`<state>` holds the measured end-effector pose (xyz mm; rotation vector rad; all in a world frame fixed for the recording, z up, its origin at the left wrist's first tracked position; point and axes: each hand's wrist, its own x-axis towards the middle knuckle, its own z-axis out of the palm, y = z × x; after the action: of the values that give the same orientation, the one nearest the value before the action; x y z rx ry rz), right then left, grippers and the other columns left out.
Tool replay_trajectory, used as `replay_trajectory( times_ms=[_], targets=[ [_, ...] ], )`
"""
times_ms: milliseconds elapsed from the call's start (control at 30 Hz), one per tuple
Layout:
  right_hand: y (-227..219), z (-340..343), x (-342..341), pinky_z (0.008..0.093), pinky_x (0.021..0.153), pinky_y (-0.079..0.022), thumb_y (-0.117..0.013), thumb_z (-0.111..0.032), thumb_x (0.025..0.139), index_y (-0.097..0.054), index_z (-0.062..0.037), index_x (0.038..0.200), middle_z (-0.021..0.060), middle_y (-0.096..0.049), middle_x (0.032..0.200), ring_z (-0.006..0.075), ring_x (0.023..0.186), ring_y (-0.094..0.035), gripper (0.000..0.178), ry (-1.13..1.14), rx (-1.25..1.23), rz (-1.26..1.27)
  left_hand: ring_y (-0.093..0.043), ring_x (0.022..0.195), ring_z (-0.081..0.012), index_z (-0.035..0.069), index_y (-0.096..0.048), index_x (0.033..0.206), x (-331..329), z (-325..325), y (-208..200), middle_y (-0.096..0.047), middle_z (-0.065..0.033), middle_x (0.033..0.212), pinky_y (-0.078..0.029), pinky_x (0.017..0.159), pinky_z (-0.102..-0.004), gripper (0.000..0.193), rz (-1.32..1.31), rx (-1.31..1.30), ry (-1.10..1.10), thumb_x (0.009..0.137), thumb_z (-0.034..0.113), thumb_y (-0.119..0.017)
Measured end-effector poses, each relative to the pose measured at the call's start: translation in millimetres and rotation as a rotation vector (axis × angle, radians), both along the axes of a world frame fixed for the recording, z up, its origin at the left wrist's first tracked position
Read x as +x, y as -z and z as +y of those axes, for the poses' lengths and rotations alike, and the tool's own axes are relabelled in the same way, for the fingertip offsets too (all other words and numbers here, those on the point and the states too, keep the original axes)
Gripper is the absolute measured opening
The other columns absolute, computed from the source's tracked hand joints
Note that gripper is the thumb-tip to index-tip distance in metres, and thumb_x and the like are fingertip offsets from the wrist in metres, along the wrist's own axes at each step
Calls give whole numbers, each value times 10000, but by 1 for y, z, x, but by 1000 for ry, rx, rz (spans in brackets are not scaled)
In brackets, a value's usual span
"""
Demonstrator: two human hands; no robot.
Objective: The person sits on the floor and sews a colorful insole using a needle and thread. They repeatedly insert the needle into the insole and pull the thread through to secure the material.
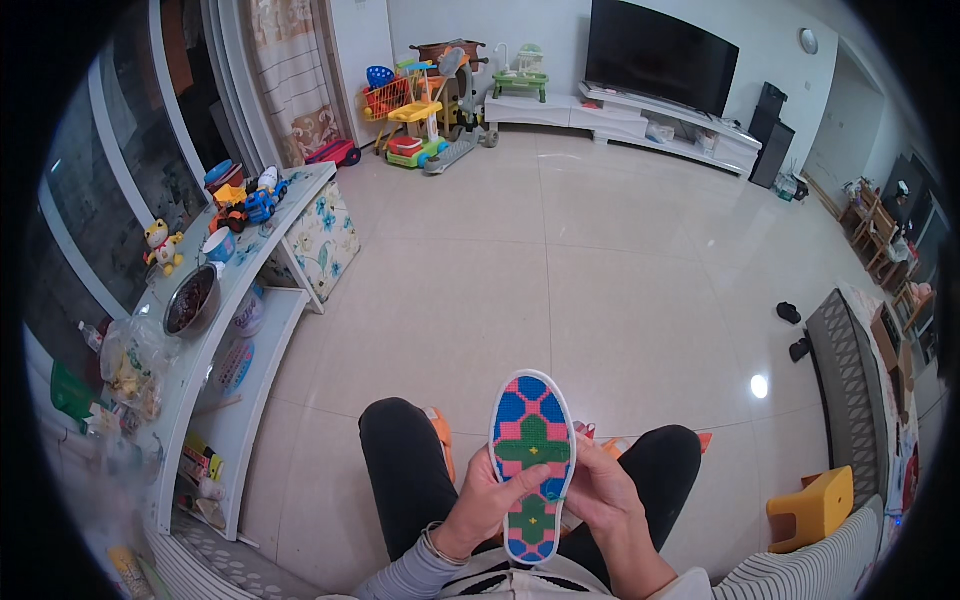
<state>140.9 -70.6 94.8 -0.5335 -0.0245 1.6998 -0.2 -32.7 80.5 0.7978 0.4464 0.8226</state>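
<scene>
An embroidered insole (534,430) stands upright above my lap. Its white-edged face carries a cross-stitch pattern in blue, pink and green with small yellow marks. My left hand (482,510) grips it from the left, thumb lying across the middle of the pattern and the other fingers hidden behind. Against its right edge, my right hand (606,490) is closed, with its fingertips partly behind the insole. Whether a needle or thread is also between those fingers cannot be made out. Something small and pinkish-red (585,430) shows just behind the insole, beside my right fingers.
On the left, a white shelf unit (255,255) bears toys, a metal bowl (193,300) and plastic bags. A yellow stool (812,507) stands at the lower right. Ride-on toys (425,120), a scooter (465,145) and a television (660,58) are across the tiled floor (450,260).
</scene>
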Motion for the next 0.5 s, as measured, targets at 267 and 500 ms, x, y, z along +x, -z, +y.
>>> replay_trajectory(
  times_ms=[267, 500],
  targets=[
    [30, 20, 22, 224, 662, -443, -526, -23, 839, -509, 14, 778, 82, -506, 783, 125, 713, -498, 73, 137, -98, 101, -617, 890, -162, -11, -512, 1085, -3, 1, -4, -616, -110, 1001, -521, 771, -287, 311, 9, -59, 106, 788, -35, -599],
    [61, 24, 60, 183, 551, -443, -473, 14, 857, -480, -6, 827, 31, -482, 718, 90, 614, -488, 36, 225, 41, 501, -619, 888, -172, -3, -490, 1114, -7, 4, -6, -612, -106, 1006, -520, 785, -303, 349, -80, -154, 152, 786, -31, -604]
  ],
)
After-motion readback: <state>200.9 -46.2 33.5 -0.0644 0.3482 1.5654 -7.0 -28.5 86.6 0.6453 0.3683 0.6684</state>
